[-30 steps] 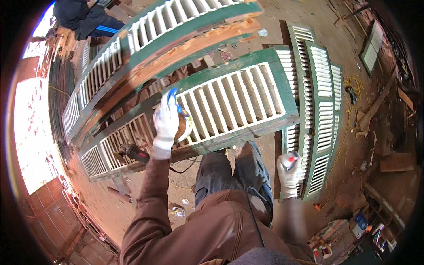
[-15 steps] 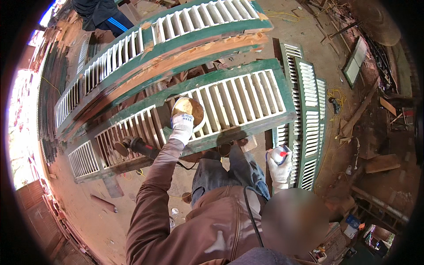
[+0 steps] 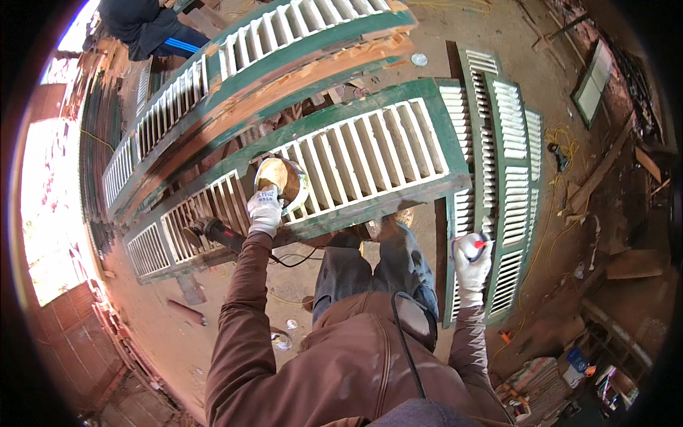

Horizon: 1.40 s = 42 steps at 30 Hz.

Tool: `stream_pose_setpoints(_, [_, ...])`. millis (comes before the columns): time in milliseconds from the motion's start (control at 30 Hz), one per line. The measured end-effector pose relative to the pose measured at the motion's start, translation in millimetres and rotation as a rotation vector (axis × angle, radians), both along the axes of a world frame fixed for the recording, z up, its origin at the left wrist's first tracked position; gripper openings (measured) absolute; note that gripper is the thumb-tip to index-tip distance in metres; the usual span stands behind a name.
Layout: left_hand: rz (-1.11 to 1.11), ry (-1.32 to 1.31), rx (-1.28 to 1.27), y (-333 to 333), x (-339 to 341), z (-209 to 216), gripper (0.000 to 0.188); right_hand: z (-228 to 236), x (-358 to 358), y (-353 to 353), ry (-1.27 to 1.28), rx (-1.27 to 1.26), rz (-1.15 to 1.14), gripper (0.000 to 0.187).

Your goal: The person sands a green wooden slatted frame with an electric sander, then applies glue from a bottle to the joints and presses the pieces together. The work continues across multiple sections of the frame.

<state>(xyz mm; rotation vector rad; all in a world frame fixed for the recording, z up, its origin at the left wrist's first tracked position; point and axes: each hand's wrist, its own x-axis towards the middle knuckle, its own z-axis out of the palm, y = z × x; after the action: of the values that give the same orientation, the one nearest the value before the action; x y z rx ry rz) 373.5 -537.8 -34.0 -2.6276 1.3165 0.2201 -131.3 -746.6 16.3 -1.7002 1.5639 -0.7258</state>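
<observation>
My left hand (image 3: 265, 210), in a white glove, grips a round brown dish-shaped object (image 3: 281, 181) and presses it against the white slats of a green louvred shutter (image 3: 370, 153) lying in front of me. Just left of that hand, an angle grinder (image 3: 210, 231) rests on the shutter, its cable trailing towards my legs. My right hand (image 3: 471, 263), also gloved, hangs by my side and holds a spray can with a red top (image 3: 475, 244).
A second green shutter (image 3: 235, 50) lies behind the first on raw wooden beams. More shutters (image 3: 512, 164) lie on the dirt floor at right. Another person (image 3: 146, 25) stands top left. Planks (image 3: 597, 171) and clutter fill the right; a brick wall (image 3: 71, 341) rises lower left.
My left hand has turned the round object and brought it lower onto the slats, nearer the shutter's front rail. My right hand still holds the can by my side.
</observation>
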Motion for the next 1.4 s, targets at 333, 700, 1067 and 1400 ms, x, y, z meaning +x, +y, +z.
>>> stream_pose_setpoints(333, [0.283, -0.027, 0.255, -22, 1, 10, 0.043, -19, -52, -47, 0.003, 0.006, -0.012, 0.056])
stream_pose_setpoints(700, [0.103, 0.18, -0.598, -177, -147, 46, 0.02, -15, -66, -38, -0.08, 0.071, -0.118, 0.057])
stream_pose_setpoints(1067, [0.612, -0.136, -0.466, -54, -54, 37, 0.041, -37, -101, -35, -0.077, 0.203, -0.256, 0.068])
stream_pose_setpoints(1400, [0.287, -0.077, -0.172, -29, -14, -27, 0.043, -53, -1, -108, -0.172, -0.02, -0.138, 0.068])
